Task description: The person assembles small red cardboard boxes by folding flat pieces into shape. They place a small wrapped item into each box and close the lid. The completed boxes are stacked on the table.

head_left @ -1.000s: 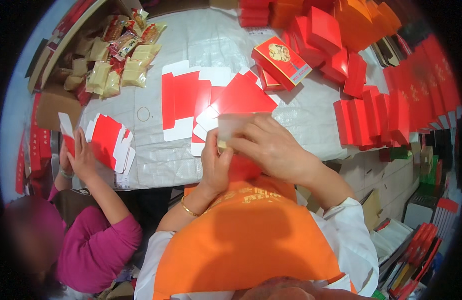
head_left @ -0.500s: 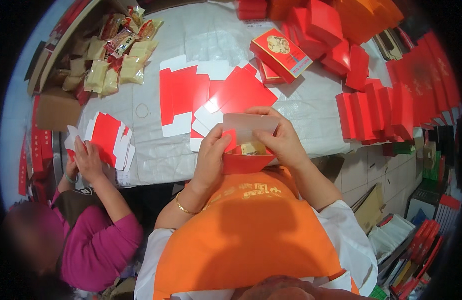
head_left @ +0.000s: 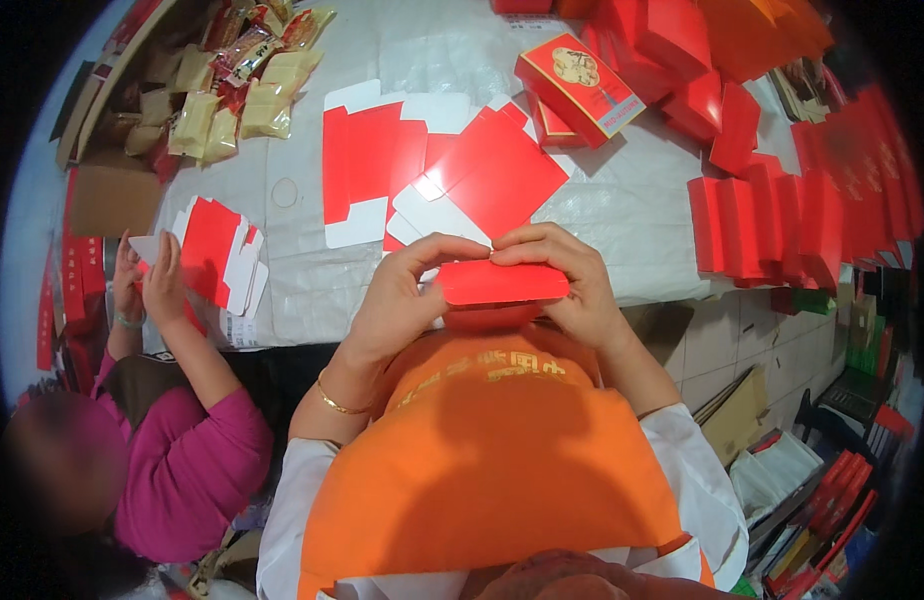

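Close in front of my orange apron, a small red paper box (head_left: 504,284) is between my hands at the table's near edge. My left hand (head_left: 400,300) grips its left end, thumb against the side and fingers along the far top edge. My right hand (head_left: 584,285) holds the right end the same way, its fingertips meeting the left ones. The box's red flap lies folded over the top, hiding the inside. Just beyond my hands, flat red and white unfolded cartons (head_left: 502,165) overlap on the table.
Wrapped snacks (head_left: 267,95) fill the far left, beside a cardboard box (head_left: 114,205). At left, a co-worker's hands (head_left: 162,285) handle another carton near a small stack (head_left: 210,245). A printed box (head_left: 582,88) lies far right of centre; finished red boxes (head_left: 767,225) stand at right.
The box's pale-lined flap, raised before, is now folded down over the opening, hiding the packet inside. My fingers have moved onto the top edge. The co-worker's hands have shifted slightly.
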{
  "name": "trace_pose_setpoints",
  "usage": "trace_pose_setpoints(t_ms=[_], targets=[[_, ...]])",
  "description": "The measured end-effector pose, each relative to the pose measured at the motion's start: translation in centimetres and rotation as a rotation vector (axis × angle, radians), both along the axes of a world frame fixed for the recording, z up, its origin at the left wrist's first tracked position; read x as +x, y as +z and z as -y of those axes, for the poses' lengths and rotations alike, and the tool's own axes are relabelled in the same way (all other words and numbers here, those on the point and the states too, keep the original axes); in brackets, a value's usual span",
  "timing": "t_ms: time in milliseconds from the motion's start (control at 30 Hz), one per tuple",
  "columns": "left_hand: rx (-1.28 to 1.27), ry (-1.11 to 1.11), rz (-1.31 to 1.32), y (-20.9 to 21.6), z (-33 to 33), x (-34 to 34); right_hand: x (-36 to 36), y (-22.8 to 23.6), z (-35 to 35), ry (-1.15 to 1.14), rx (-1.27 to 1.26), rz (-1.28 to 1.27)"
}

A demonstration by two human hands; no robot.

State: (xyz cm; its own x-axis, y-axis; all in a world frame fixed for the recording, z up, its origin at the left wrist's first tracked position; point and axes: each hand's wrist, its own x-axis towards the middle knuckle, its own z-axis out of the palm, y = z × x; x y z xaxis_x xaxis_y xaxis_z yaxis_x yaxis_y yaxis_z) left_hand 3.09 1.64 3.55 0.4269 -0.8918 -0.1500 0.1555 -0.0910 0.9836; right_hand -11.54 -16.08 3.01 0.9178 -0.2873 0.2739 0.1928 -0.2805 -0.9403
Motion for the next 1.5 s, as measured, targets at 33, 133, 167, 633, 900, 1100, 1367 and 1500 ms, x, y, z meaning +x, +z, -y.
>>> trace_pose_setpoints(t_ms=[33,133,167,633,900,1100,1367,1500], targets=[[0.038,-0.009,-0.041,0.2,-0.2,0.0,0.1,-0.1,0.0,0.011,0.002,-0.001],[0.111,-0.024,-0.106,1.0,-0.4,-0.2,0.0,-0.2,-0.2,0.003,0.033,-0.016],[0.111,-0.019,-0.088,1.5,-0.3,-0.5,0.0,0.0,-0.3,0.0,0.058,-0.043],[-0.152,0.091,-0.026,-1.9,-0.6,-2.4,-3.5,3.0,-1.4,-0.305,-0.268,0.247],[-0.251,0.003,0.328,-3.8,0.0,-3.2,-0.6,7.6,-0.7,-0.023,-0.45,-0.482],[-0.33,0.032,0.623,-2.7,1.8,-4.2,0.2,8.0,0.4,0.069,0.084,-0.723],[-0.365,0.086,0.823,-3.2,1.1,-5.2,-0.3,8.6,-0.9,0.048,0.507,-0.909],[-0.337,0.083,0.863,-3.1,0.7,-5.4,0.0,8.1,-1.2,0.078,0.465,-0.983]])
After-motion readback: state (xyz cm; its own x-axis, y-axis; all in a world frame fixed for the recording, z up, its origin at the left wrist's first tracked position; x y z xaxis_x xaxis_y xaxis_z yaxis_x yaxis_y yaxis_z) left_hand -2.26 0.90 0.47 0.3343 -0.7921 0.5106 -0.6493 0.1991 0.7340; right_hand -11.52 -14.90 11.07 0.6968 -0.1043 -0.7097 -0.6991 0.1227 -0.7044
